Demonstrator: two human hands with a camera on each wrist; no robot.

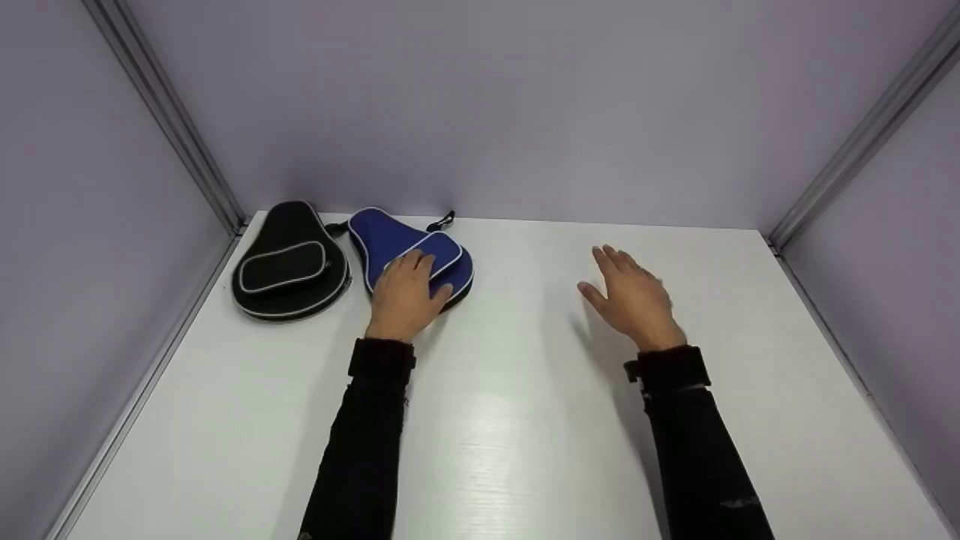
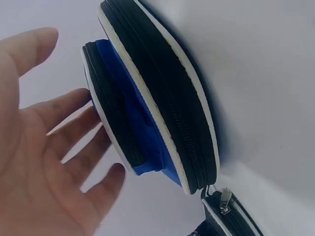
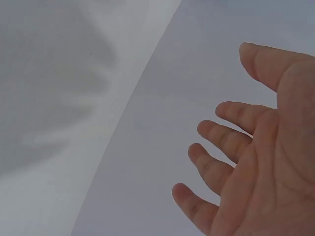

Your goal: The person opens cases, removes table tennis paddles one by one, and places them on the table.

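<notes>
A person is leaning over a white table (image 1: 525, 420). Their left hand (image 1: 405, 294) is resting flat, fingers straight and loose, on a blue paddle case (image 1: 390, 236) lying near the far left corner, beside a black paddle case (image 1: 289, 266). Their right hand (image 1: 634, 300) is hovering unclenched, holding nothing, well apart from both cases.

A black paddle case (image 1: 291, 264) with grey piping lies on the white table (image 1: 525, 420) at the far left corner. Pale grey walls (image 1: 525, 97) with metal corner rails (image 1: 169, 112) enclose the table.
</notes>
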